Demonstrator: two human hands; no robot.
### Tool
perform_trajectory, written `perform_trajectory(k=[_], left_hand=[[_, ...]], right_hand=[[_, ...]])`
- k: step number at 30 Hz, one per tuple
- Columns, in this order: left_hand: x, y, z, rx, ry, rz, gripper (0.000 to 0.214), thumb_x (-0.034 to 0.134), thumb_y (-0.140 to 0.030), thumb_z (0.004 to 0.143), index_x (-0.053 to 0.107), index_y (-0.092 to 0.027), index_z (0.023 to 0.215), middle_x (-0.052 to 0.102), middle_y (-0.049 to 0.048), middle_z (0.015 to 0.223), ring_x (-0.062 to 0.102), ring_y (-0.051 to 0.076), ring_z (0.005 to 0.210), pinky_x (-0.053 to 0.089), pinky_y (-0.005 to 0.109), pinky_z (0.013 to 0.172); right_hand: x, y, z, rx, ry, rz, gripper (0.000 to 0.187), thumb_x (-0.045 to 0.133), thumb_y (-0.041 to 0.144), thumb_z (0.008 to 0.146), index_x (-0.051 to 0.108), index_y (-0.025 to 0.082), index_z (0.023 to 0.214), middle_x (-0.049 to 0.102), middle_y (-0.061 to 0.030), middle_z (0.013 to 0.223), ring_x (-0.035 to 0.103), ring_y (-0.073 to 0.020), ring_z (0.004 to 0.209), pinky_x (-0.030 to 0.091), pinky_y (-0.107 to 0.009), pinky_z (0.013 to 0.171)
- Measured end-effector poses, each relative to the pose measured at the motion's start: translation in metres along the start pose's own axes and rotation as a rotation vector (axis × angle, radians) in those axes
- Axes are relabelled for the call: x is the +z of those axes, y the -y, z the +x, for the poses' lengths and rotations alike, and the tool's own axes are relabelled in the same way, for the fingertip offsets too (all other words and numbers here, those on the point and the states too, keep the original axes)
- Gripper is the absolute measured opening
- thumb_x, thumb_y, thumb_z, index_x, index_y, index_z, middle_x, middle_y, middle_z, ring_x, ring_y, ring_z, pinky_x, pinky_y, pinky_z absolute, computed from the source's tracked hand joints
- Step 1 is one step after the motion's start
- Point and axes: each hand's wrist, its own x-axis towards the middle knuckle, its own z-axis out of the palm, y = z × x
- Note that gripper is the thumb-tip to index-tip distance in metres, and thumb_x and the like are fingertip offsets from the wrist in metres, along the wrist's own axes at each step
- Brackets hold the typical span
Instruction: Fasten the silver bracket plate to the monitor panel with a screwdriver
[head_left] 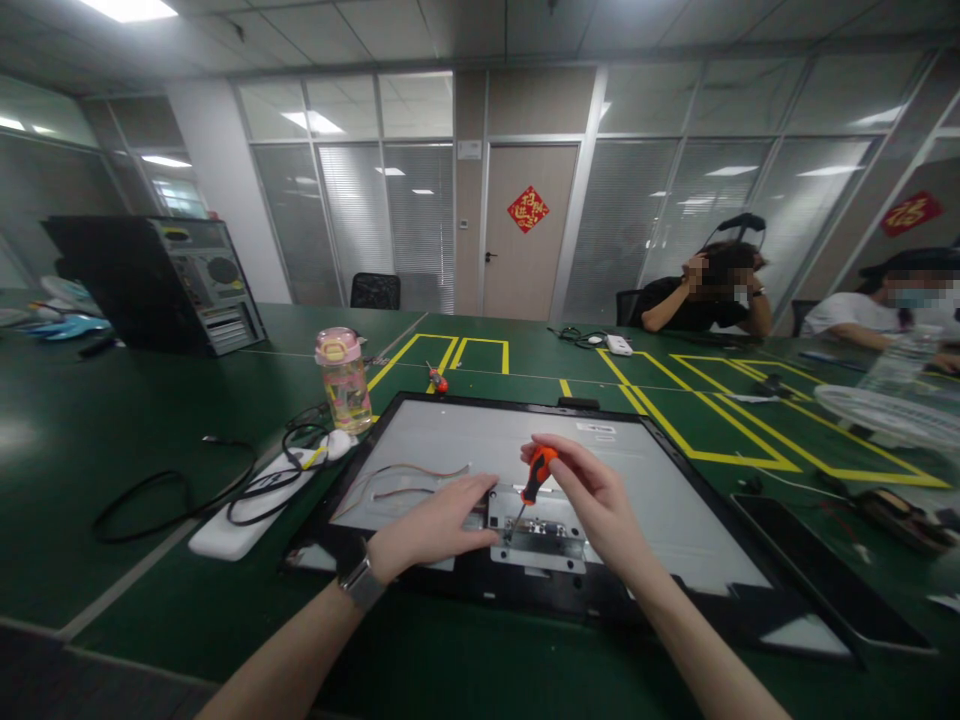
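A flat display panel (442,440) with a black frame lies face-down or back-up on the table in front of me; which side I see is hard to tell. On its near middle part sits a silver metal bracket (540,555) with a hinge-like centre. My right hand (592,490) grips the orange-and-black handle of a screwdriver (538,472), its shaft pointing down and left onto the bracket. My left hand (442,520), fingers stretched out and thumb apart, rests against the bracket's left edge. Thin wires (405,492) run across the panel beside it.
Left of the panel are a power strip (240,515) with black cables and a pink-lidded bottle (345,380). Behind the panel lies another screwdriver (438,380). A computer case (157,285) stands at left. A black slab (825,570) lies at right. Two people sit across the table.
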Motion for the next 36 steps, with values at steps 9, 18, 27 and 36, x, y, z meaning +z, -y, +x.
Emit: perform_trajectory(k=[9,18,27,36], left_hand=[[0.001,0.001,-0.001,0.014,-0.01,0.006,0.064,0.063,-0.041,0.087,0.038,-0.02,0.143,0.043,0.0104,0.148,0.041,0.027,0.135,0.03,0.04,0.113],[0.002,0.003,0.0,0.02,-0.016,0.004,0.064,0.062,-0.042,0.087,0.038,-0.021,0.143,0.043,0.0106,0.148,0.042,0.028,0.134,0.031,0.042,0.112],[0.003,0.005,0.0,0.024,-0.019,0.002,0.065,0.062,-0.042,0.087,0.037,-0.022,0.144,0.043,0.01,0.148,0.042,0.028,0.134,0.031,0.041,0.112],[0.001,0.0,0.0,0.015,-0.005,0.006,0.065,0.063,-0.041,0.087,0.038,-0.02,0.143,0.042,0.0115,0.148,0.039,0.029,0.136,0.029,0.042,0.113]], right_hand=[[0.004,0.004,0.0,-0.025,0.01,0.043,0.017,0.065,0.033,0.086,0.07,0.027,0.101,0.067,-0.0039,0.093,0.067,-0.017,0.076,0.057,-0.03,0.068],[0.006,-0.001,0.0,-0.095,-0.09,0.016,0.011,0.071,0.031,0.081,0.072,0.024,0.089,0.062,-0.0035,0.088,0.066,-0.0172,0.075,0.058,-0.028,0.063],[-0.003,0.003,-0.003,0.015,0.046,0.006,0.028,0.058,0.036,0.092,0.066,0.026,0.117,0.073,-0.0091,0.108,0.068,-0.026,0.104,0.056,-0.046,0.091],[-0.003,0.0,0.0,-0.112,-0.001,-0.207,0.028,0.062,0.027,0.088,0.066,0.028,0.116,0.069,-0.0067,0.102,0.068,-0.0217,0.09,0.057,-0.04,0.082]])
